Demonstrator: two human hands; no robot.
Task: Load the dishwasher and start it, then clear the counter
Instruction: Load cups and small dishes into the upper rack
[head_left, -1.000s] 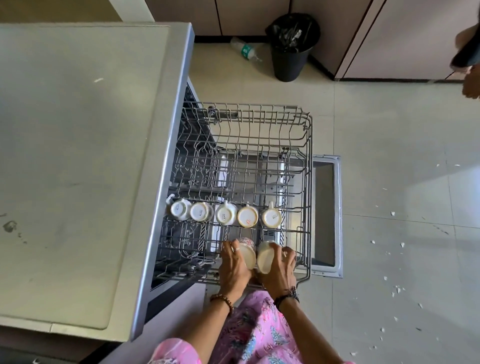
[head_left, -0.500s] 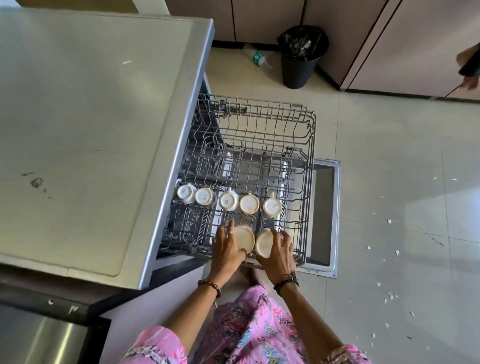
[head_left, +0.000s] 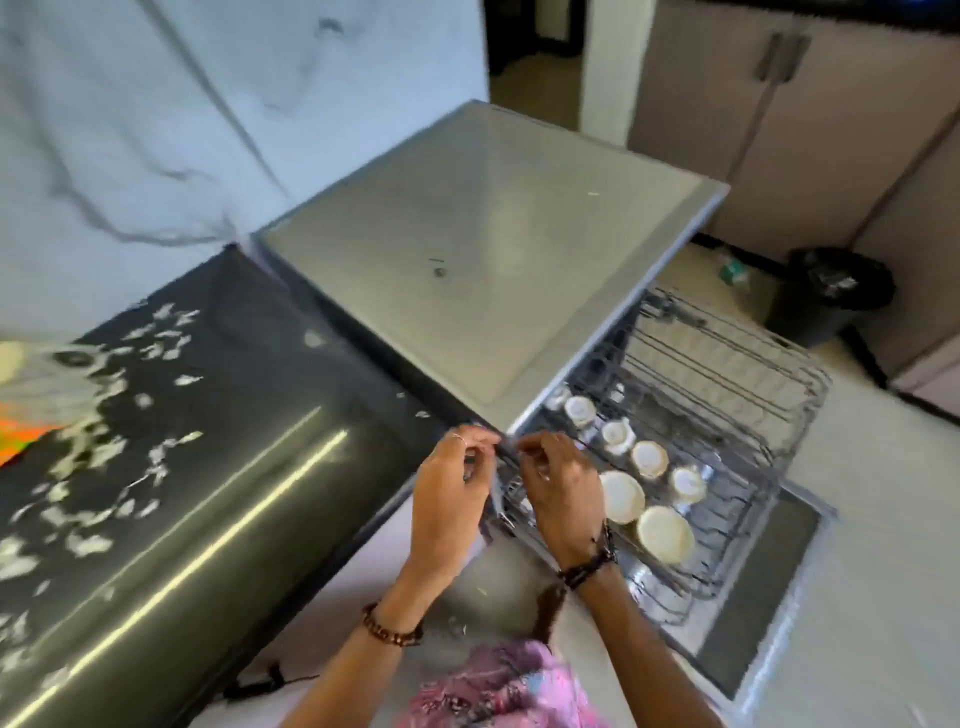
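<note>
My left hand (head_left: 451, 499) and right hand (head_left: 558, 496) have let go of the two bowls (head_left: 644, 512), now seated in the rack (head_left: 727, 415) below the cups (head_left: 631, 447), and hang loosely curled, holding nothing, so more loading probably follows.

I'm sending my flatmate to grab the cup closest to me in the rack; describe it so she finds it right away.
Start at the grey dishwasher top, then look down to the pulled-out wire rack beside it. Past a row of small upturned cups sit two bigger ones; yours is the nearest cup, cream, closest to the rack's front corner.
</note>
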